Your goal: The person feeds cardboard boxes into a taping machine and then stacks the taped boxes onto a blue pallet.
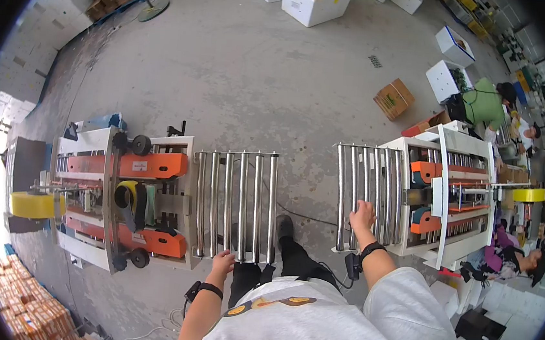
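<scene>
My left hand (223, 262) is at the near end of the left roller conveyor (241, 206), close to its side rail. Its fingers are loosely bent and apart, with nothing visible in them. My right hand (363, 215) is over the metal rollers of the right roller conveyor (377, 179), fingers loosely spread and holding nothing I can see. Whether either hand presses on the metal is hard to tell. The left conveyor joins a box-sealing machine (159, 166) with orange side parts and a yellow tape roll (37, 205). A similar sealing machine (458, 193) adjoins the right conveyor.
A gap of grey floor (307, 186) with a cable separates the conveyors. A cardboard box (394, 99) and white foam boxes (315, 5) lie beyond. A person in green (486, 103) bends at right; another person (508, 257) is nearer. Stacked cartons (28, 297) stand lower left.
</scene>
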`<act>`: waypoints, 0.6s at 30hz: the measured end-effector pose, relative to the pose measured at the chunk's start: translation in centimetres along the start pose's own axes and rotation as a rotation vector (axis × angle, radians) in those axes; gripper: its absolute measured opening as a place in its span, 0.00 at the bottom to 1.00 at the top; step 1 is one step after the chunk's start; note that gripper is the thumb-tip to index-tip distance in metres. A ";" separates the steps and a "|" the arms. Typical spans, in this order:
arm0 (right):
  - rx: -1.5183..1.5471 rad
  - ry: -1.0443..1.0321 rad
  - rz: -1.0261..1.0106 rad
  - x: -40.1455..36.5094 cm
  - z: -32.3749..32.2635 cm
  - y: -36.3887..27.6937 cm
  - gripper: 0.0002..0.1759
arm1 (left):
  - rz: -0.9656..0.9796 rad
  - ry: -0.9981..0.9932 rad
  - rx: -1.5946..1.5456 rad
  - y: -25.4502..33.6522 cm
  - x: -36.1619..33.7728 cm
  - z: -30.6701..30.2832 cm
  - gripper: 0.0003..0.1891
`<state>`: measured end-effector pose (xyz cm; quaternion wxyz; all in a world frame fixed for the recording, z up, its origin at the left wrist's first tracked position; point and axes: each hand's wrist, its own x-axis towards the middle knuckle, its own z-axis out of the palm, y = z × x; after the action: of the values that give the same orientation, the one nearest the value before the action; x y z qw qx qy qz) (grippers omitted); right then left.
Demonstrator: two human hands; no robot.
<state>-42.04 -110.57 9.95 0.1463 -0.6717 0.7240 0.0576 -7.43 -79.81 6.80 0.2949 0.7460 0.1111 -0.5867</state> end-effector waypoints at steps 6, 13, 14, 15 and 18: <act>-0.016 0.050 0.019 0.3 -2.0 5.6 0.27 | 0.114 -0.094 0.106 2.6 0.0 3.7 0.26; -0.139 0.113 -0.020 1.7 -5.6 8.8 0.28 | 0.133 -0.078 0.302 2.4 -0.1 5.0 0.27; -0.137 0.132 -0.011 2.0 -5.8 9.2 0.29 | 0.134 -0.078 0.307 2.4 -0.3 5.1 0.27; -0.136 0.150 -0.002 2.3 -5.9 9.7 0.29 | 0.119 -0.071 0.303 2.3 -0.6 5.0 0.27; -0.138 0.176 -0.001 3.0 -5.8 10.3 0.28 | 0.095 -0.063 0.288 1.9 -0.8 4.6 0.27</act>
<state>-53.22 -114.11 13.44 0.0353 -0.6829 0.7280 0.0480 -10.44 -83.81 7.52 0.2155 0.7662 -0.0187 -0.6050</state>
